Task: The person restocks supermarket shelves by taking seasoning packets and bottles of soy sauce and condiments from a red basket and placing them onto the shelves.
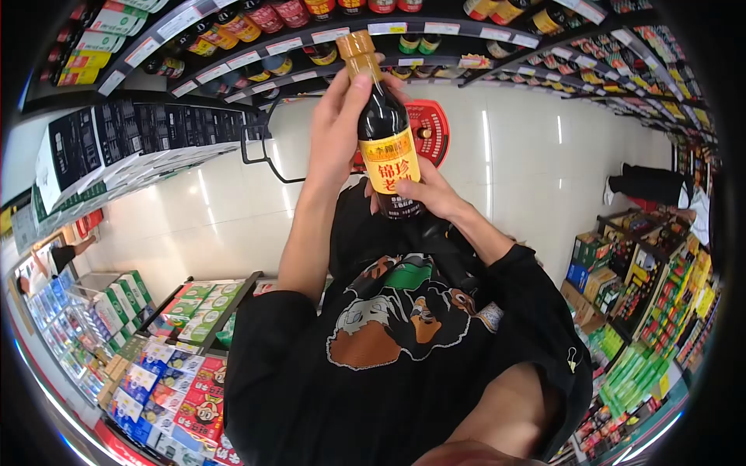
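Observation:
A dark soy sauce bottle [386,116] with a gold-brown cap and a yellow label with red characters is held in front of my chest, tilted slightly. My left hand [338,120] is wrapped round its neck, thumb on the front just below the cap. My right hand [431,193] grips the lower part, with its thumb on the label; most of its fingers are hidden behind the bottle. Beneath and behind the bottle, a red shopping basket [441,128] stands on the floor, partly covered by my hands. A brown round cap [425,133] shows inside it.
Ahead, a shelf [326,35] carries many bottles and jars with price tags. Stacked black-and-white cartons [148,140] stand at the left. A black handle frame [268,151] lies beside the basket. Other people are at the right [653,186] and far left [66,252].

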`<state>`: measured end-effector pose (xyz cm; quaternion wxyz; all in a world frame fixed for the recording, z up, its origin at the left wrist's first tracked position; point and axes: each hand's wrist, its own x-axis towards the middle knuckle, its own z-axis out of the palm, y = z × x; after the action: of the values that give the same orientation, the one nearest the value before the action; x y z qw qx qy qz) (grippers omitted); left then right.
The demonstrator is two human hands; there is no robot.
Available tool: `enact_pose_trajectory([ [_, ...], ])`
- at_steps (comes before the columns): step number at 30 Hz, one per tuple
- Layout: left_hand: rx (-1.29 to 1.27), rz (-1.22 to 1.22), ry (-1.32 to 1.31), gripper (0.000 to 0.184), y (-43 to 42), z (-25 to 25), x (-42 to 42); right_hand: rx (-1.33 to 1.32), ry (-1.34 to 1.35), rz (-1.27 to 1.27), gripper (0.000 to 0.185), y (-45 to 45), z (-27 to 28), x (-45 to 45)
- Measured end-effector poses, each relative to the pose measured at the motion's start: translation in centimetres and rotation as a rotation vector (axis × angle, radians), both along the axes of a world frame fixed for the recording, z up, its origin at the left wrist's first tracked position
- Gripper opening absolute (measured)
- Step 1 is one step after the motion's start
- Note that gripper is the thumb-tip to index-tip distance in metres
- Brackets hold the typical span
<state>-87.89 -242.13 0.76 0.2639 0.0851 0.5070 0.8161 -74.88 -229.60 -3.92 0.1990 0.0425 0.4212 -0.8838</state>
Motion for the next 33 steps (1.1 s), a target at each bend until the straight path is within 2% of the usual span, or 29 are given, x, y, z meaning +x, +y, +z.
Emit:
enact_pose_trajectory([
  [1,-0.036,-0.011,0.019,0.044,0.0,0.0,-0.3,-0.057,0.012,0.039,0.043,0.2,0.0,-0.4],
  [3,-0.037,0.020,0.024,0.042,-0.2,0.3,-0.5,-0.059,-0.019,0.096,0.047,0.6,0.0,-1.2],
  [5,-0.131,0.022,0.101,0.040,-0.5,-0.1,-0.9,0.129,-0.012,0.112,0.056,1.1,-0.3,-1.8],
  [6,-0.159,0.056,0.094,0.038,-0.5,-0.3,-1.1,0.211,-0.010,0.128,0.066,1.5,-0.6,-2.3],
  [7,-0.160,0.065,0.091,0.038,-0.4,-0.3,-1.2,0.210,-0.011,0.138,0.066,2.0,-0.7,-2.7],
  [9,-0.397,0.103,0.215,0.036,0.0,-0.4,-1.4,0.360,0.040,0.157,0.070,3.3,-1.0,-3.2],
  [10,-0.483,0.164,0.269,0.036,0.4,-1.2,-1.6,0.334,0.001,0.187,0.071,4.4,-1.5,-3.3],
  [14,-0.452,0.227,0.162,0.035,4.8,-1.5,-1.5,0.281,-0.061,0.292,0.071,10.1,-2.3,-3.9],
  [15,-0.456,0.237,0.158,0.035,6.2,-1.4,-1.5,0.334,-0.020,0.309,0.073,11.8,-2.3,-4.1],
  [17,-0.372,0.226,-0.029,0.034,9.6,-0.9,-1.6,0.386,0.023,0.332,0.076,16.0,-3.0,-4.8],
  [19,-0.424,0.210,-0.033,0.035,13.7,-1.0,-1.5,0.425,0.011,0.368,0.082,20.7,-3.9,-5.3],
  [21,-0.451,0.235,0.132,0.035,17.9,-1.5,-1.5,0.489,0.044,0.347,0.082,25.6,-3.8,-6.1],
  [23,-0.440,0.217,0.137,0.034,22.2,-1.6,-0.5,0.491,0.042,0.316,0.078,30.1,-5.4,-6.4],
  [24,-0.457,0.255,0.285,0.034,24.5,-2.4,0.1,0.474,0.051,0.292,0.076,32.4,-5.6,-6.7],
  [25,-0.467,0.299,0.441,0.034,26.5,-2.6,0.4,0.570,0.136,0.246,0.080,34.4,-6.6,-7.0],
  [26,-0.619,0.176,0.630,0.038,28.0,-2.2,0.5,0.562,0.089,0.146,0.082,36.1,-7.2,-6.9],
  [27,-0.645,0.199,0.814,0.039,30.0,-2.6,0.9,0.549,0.042,0.044,0.085,37.4,-7.1,-6.9],
  [29,-0.719,0.133,0.986,0.042,33.1,-3.0,1.6,0.463,0.010,0.005,0.079,39.8,-6.8,-7.0],
  [31,-0.754,0.138,1.024,0.042,35.3,-3.8,2.1,0.293,-0.290,-0.096,0.057,41.7,-7.1,-7.5],
  [32,-0.782,0.140,1.063,0.042,36.2,-4.3,2.1,0.126,-0.309,-0.144,0.044,42.8,-7.0,-7.4],
  [33,-0.786,0.139,1.068,0.042,37.0,-4.8,2.0,0.121,-0.305,-0.144,0.044,43.6,-7.2,-7.5],
])
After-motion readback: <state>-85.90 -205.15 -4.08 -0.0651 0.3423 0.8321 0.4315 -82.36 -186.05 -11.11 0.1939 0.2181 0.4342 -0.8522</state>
